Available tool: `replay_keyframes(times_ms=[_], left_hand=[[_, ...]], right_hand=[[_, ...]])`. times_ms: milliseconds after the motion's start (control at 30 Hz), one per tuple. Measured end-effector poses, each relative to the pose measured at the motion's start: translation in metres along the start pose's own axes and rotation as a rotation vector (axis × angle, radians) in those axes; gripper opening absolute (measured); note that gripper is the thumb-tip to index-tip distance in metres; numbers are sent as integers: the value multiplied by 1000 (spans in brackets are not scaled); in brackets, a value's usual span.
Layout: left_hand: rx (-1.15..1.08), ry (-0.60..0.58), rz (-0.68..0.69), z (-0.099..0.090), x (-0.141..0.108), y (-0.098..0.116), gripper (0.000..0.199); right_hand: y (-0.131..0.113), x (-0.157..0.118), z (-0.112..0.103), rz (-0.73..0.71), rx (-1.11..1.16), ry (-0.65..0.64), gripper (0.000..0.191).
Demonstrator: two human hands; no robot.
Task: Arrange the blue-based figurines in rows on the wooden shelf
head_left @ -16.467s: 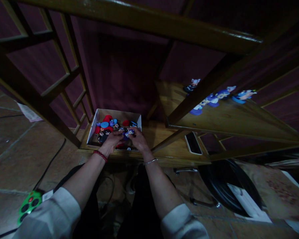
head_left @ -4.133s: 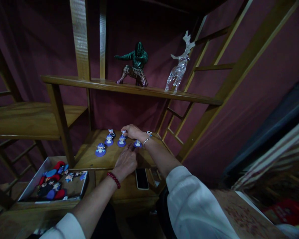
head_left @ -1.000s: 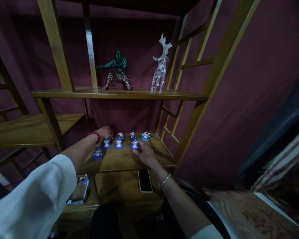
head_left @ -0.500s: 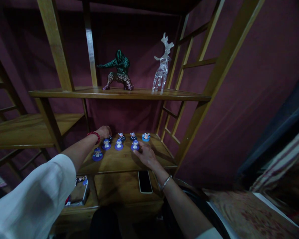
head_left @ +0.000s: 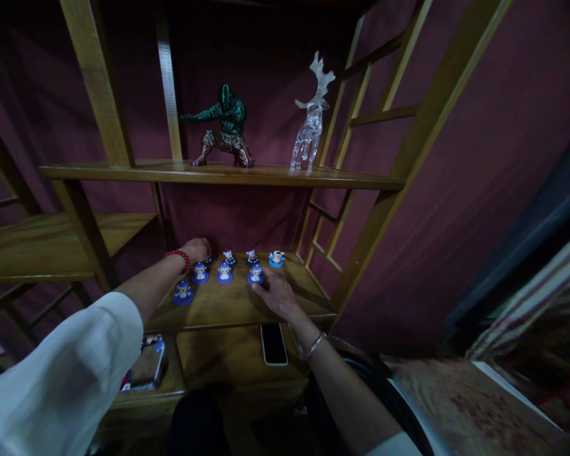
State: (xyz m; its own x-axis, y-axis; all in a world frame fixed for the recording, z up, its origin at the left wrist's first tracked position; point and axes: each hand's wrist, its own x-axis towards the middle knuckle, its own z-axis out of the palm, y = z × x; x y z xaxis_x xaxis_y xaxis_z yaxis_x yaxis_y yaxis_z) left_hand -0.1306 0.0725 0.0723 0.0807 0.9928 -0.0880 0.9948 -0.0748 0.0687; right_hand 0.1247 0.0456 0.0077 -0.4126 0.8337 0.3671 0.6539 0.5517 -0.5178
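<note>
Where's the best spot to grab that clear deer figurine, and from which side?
I'd take the clear deer figurine around its body, from the open front of the upper shelf. It stands upright with nothing before it; the body is thickest, while the branching antlers and slender legs look fragile.

On the upper shelf (head_left: pixel 275 177) knelt a dark green and pinkish-brown figure (head_left: pixel 230 130) with one arm stretched out to the side, and well apart from it, to its right, stood a clear deer statue (head_left: pixel 308 136) with tall antlers. A phone (head_left: pixel 274 346) with a black screen and pale edge lay on the lowest board (head_left: pixel 213 361). Off to the right, a striped cloth (head_left: pixel 532 294) hung near a surface with a reddish pattern (head_left: pixel 479 405), against the dark maroon wall (head_left: pixel 498 164).
</note>
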Motion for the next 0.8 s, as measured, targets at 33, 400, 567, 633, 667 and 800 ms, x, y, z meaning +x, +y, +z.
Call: replay_keyframes(times_ms=[33,400,567,633,667,800], left_hand=[[11,-7,-20,-1,-1,1,31],[145,56,-101,-30,-14,15,33],[-17,359,-123,-41,-41,44,28],[-93,495,-36,-37,-60,66,30],[-109,523,17,-32,-71,78,30],[-235,474,408,7,-109,122,26]], right_hand=[[0,0,0,-2,6,-1,38],[4,1,5,20,38,29,44],[8,2,10,15,49,46,45],[8,2,10,26,48,47,44],[8,3,9,23,50,43,44],[7,6,8,-8,38,3,36]])
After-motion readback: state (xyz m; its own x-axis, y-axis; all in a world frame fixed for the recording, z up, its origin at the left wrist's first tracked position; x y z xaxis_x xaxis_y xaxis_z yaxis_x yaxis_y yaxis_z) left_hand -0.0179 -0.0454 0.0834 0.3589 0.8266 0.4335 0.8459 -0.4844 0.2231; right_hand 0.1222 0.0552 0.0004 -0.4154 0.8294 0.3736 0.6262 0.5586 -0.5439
